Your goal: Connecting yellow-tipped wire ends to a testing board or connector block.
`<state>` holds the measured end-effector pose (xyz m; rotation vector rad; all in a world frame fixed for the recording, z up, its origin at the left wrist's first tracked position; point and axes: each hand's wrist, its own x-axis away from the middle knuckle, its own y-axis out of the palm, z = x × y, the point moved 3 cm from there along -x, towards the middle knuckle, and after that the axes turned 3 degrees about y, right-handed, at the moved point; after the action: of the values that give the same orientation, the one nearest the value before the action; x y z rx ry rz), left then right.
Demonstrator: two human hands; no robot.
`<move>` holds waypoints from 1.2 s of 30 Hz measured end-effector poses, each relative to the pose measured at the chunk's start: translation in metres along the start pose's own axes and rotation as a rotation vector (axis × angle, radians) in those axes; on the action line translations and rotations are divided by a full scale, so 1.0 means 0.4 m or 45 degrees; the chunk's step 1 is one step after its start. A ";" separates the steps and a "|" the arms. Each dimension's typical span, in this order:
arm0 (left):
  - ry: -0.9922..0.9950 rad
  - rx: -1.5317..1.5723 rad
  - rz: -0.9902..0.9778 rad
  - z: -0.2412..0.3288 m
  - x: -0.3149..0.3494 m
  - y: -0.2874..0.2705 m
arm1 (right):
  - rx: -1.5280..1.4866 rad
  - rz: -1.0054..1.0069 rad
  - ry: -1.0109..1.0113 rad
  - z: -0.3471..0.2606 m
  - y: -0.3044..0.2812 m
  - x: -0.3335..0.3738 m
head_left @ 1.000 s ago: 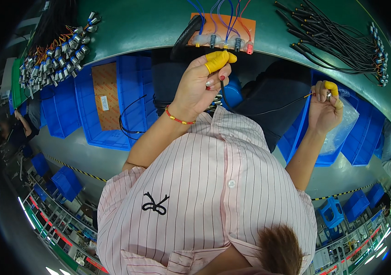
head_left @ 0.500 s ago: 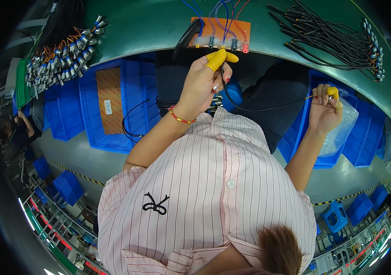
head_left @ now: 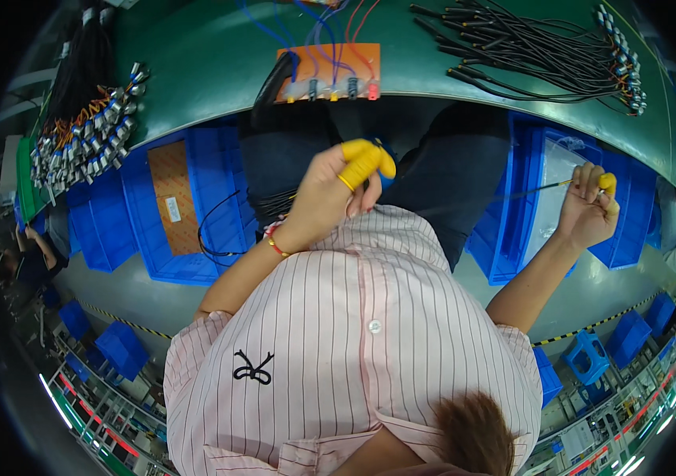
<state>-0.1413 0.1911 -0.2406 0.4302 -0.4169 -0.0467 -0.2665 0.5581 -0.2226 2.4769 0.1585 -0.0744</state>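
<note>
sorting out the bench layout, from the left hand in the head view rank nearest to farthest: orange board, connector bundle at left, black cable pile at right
1. Orange board: on the green bench just above the left hand, nearest.
2. Connector bundle: at the bench's left edge, clearly farther.
3. Black cable pile: on the bench's right side, beyond the right hand, farthest, though not far behind the bundle.
</note>
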 end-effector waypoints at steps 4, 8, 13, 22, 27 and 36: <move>0.346 0.069 -0.181 0.114 -0.086 0.058 | -0.022 -0.018 -0.173 -0.136 -0.023 -0.077; 0.620 0.024 -0.051 0.195 -0.206 0.146 | -0.079 -0.051 -0.270 -0.283 -0.099 -0.199; 0.690 -0.250 -0.150 0.179 -0.262 0.117 | -0.170 0.033 -0.330 -0.339 -0.231 -0.358; 0.070 -1.101 -0.121 -0.003 -0.033 -0.063 | -0.140 0.317 -0.254 -0.210 -0.318 -0.544; 0.184 -1.805 0.251 -0.078 0.037 -0.187 | -0.013 0.404 -0.350 -0.184 -0.341 -0.622; 0.090 -2.010 0.122 -0.143 0.002 -0.225 | 1.185 0.611 -0.508 -0.139 -0.229 -0.622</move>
<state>-0.1136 0.1319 -0.3246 -1.1392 -0.2263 -0.2417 -0.5243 0.6402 -0.2111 3.2503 -0.8118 -0.5318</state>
